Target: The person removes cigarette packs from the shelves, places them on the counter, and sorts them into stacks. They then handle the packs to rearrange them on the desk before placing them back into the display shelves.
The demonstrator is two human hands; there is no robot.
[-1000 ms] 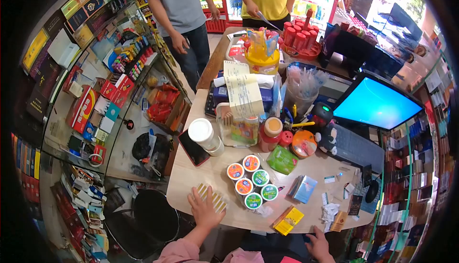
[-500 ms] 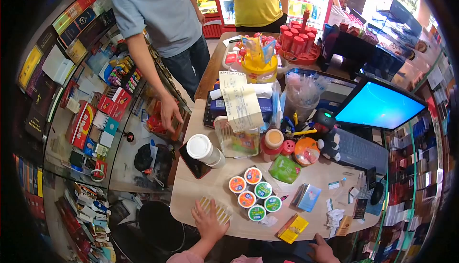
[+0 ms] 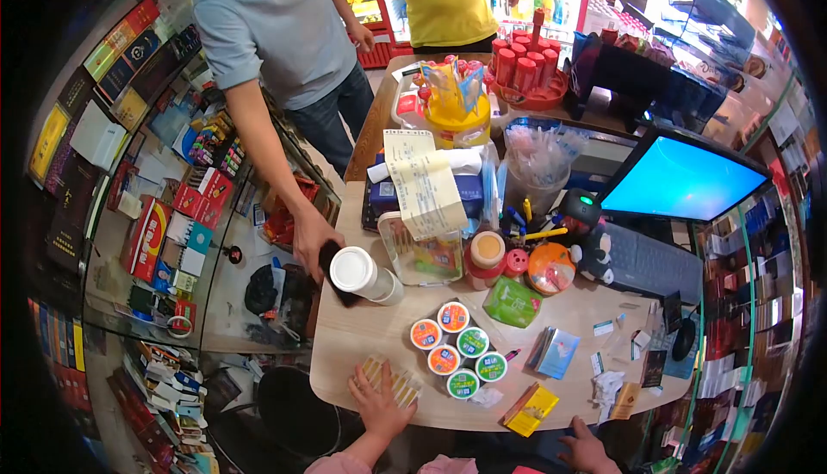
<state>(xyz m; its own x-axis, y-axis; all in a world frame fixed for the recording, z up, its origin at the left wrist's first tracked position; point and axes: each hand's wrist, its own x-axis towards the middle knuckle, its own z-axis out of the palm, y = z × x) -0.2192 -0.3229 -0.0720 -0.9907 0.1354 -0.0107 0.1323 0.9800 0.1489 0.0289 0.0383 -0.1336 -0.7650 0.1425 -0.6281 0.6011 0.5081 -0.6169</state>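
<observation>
My left hand (image 3: 383,411) lies with spread fingers on a flat clear pack (image 3: 406,383) holding a row of yellowish sticks, at the table's near left. My right hand (image 3: 588,450) is at the near edge, fingers apart and nothing in it, below a yellow box (image 3: 533,409). Several small round tubs (image 3: 444,359) with orange or green lids stand grouped between my hands, farther in. Across the corner, another person's hand (image 3: 315,244) grips a dark phone (image 3: 331,274) beside a white-lidded bottle (image 3: 353,269).
A light wood table (image 3: 551,310) carries a clear box (image 3: 418,254), a yellow paper slip (image 3: 422,194), a green packet (image 3: 512,302), a blue card pack (image 3: 556,353) and a monitor (image 3: 680,179). Glass shelves (image 3: 155,276) flank the left. Two people stand opposite.
The person in the grey shirt has reached down and taken hold of the phone, which lay flat before. The person in yellow has shifted slightly left. My hands stay in place.
</observation>
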